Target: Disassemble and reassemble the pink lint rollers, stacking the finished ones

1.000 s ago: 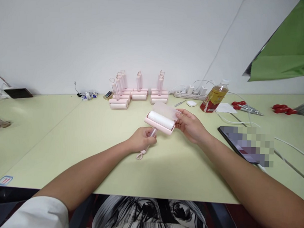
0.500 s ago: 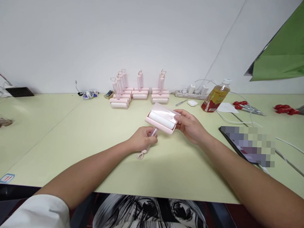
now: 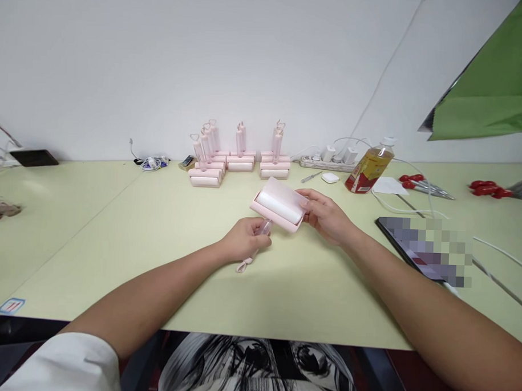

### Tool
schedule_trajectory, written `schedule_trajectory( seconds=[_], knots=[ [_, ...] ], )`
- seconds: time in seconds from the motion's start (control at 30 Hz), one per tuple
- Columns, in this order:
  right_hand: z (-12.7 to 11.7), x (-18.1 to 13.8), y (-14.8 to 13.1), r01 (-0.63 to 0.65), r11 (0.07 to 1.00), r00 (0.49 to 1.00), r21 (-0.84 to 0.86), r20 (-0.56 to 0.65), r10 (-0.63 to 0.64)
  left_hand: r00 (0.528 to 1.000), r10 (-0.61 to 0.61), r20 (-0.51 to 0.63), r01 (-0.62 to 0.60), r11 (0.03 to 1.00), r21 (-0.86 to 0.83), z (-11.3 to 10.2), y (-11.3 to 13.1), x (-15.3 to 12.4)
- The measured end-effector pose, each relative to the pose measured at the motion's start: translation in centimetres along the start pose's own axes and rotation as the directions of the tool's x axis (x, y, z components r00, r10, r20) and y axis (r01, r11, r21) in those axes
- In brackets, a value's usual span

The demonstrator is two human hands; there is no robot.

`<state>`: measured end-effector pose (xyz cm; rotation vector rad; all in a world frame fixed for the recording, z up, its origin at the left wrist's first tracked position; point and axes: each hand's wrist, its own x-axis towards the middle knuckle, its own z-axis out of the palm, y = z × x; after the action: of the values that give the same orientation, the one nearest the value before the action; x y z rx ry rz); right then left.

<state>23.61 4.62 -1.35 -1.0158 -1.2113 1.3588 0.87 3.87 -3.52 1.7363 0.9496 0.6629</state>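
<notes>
A pale pink lint roller (image 3: 278, 204) with a white paper roll is held above the table in front of me. My left hand (image 3: 247, 239) is closed around its clear handle, and a pink loop (image 3: 243, 265) hangs out below the fist. At the roller's right end, my right hand (image 3: 324, 215) grips its pink cover (image 3: 285, 190) with the thumb in front; the other fingers are partly hidden behind. The cover stands behind and over the white roll, whose front stays exposed.
Several similar pink lint rollers (image 3: 240, 163) stand along the wall. To their right are a power strip (image 3: 326, 163), a white square item (image 3: 330, 177) and a drink bottle (image 3: 370, 168). Farther right lie red-handled scissors (image 3: 424, 184), cables and a phone (image 3: 417, 249).
The cover has changed its angle slightly over the roll, with my right fingers shifting a little along its edge. My left hand keeps its hold on the handle.
</notes>
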Motion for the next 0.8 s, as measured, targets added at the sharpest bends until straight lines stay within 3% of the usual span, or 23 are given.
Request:
schedule_trajectory(
  seconds=[0.43, 0.8],
  knots=[
    [-2.6, 0.7, 0.2, 0.02, 0.998, 0.967, -0.064, 0.255, -0.003, 0.999, -0.038, -0.007, 0.038, 0.999, 0.023, 0.3, 0.0, -0.4],
    [-2.6, 0.3, -0.3, 0.035, 0.998, 0.961, -0.059, 0.277, -0.018, 0.999, -0.047, 0.002, 0.047, 0.998, -0.043, 0.3, 0.2, -0.3]
  ],
)
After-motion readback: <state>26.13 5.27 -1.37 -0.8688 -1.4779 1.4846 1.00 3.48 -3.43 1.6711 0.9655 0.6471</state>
